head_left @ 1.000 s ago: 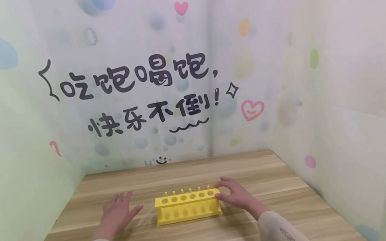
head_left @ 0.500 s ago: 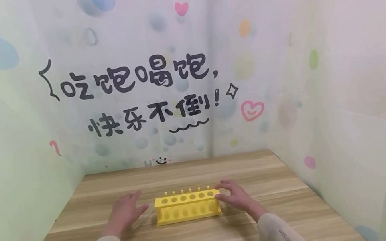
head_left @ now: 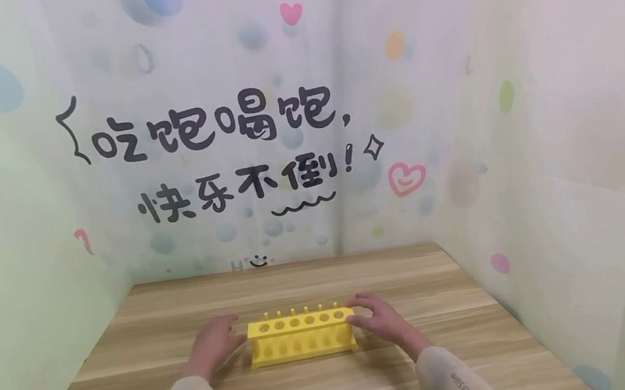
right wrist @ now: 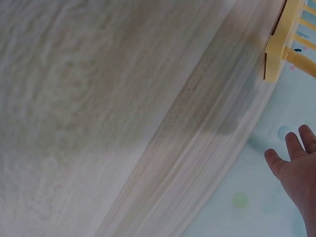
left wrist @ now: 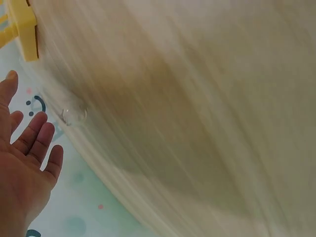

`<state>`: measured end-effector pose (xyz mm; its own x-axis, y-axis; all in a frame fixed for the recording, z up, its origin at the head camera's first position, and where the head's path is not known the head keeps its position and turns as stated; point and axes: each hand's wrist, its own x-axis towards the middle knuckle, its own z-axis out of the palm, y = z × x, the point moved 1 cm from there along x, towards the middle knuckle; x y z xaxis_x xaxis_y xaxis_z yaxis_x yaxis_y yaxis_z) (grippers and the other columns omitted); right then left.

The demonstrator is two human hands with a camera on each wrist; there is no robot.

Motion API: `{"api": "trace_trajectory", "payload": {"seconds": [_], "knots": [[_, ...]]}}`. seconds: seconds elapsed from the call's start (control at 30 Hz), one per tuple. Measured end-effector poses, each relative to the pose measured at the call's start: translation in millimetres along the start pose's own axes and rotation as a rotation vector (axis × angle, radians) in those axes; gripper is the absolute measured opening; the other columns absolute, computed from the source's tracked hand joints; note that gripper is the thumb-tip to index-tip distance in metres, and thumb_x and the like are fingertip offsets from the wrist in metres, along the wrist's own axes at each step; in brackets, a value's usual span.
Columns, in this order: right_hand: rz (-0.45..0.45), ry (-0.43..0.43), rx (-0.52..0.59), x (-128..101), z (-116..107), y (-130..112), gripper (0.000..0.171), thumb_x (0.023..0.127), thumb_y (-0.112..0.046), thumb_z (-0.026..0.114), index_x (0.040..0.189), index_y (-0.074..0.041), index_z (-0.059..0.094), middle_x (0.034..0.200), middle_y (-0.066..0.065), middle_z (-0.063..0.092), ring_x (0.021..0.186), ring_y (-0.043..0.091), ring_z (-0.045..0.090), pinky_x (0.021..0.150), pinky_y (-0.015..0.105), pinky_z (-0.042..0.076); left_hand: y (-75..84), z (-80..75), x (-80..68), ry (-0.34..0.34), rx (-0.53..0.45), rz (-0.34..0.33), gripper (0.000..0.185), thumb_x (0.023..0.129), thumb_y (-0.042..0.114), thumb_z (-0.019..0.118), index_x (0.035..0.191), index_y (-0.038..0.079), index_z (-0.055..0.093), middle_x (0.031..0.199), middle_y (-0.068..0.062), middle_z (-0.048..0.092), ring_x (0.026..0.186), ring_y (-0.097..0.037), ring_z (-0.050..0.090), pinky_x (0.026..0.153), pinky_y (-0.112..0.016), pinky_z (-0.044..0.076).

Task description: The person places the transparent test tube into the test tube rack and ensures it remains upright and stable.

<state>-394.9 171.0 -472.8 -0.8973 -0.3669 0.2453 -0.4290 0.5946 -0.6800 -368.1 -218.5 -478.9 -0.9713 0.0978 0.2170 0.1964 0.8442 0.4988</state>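
Your left wrist camera catches a clear glass tube [left wrist: 74,114] lying on the table [head_left: 335,381], lost in the head view. Your left hand [head_left: 214,345] and right hand [head_left: 379,319] flank the yellow rack [head_left: 302,337] mid-table, fingers straight and spread, gripping nothing; right fingertips meet its end.

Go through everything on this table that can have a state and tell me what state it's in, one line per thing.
Yellow test tube rack: upright on the wooden table, all six top holes empty.
Left hand: fingers straight, at the rack's left end; contact unclear.
Right hand: fingers relaxed, at the rack's right end; contact unclear.
Clear glass tube: only its rounded end shows, by the left hand's fingers.
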Motion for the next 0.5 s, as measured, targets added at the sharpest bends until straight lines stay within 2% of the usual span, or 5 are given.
{"api": "trace_trajectory", "payload": {"seconds": [0.2,0.5], "knots": [[-0.002,-0.007,-0.011,-1.0,0.9,0.5,0.043,0.093,-0.044,0.066,0.126,-0.016,0.066,0.146,0.021,0.045,0.132,0.048,0.041,0.103,0.07,0.033,3.6,3.9,-2.1,-0.013,-0.033,-0.026,0.052,0.089,0.016,0.069,0.133,-0.007,0.054,0.126,-0.027,0.06,0.112,-0.044,0.059,0.097,-0.061,0.044],[0.011,-0.008,-0.01,-1.8,-1.2,-2.9,0.045,0.093,-0.044,0.066,0.127,-0.015,0.066,0.146,0.02,0.045,0.133,0.048,0.041,0.104,0.069,0.032,3.0,10.5,0.7,-0.009,-0.021,-0.037,0.048,0.087,0.016,0.068,0.128,-0.007,0.058,0.118,-0.025,0.064,0.106,-0.041,0.061,0.095,-0.059,0.046]]}}
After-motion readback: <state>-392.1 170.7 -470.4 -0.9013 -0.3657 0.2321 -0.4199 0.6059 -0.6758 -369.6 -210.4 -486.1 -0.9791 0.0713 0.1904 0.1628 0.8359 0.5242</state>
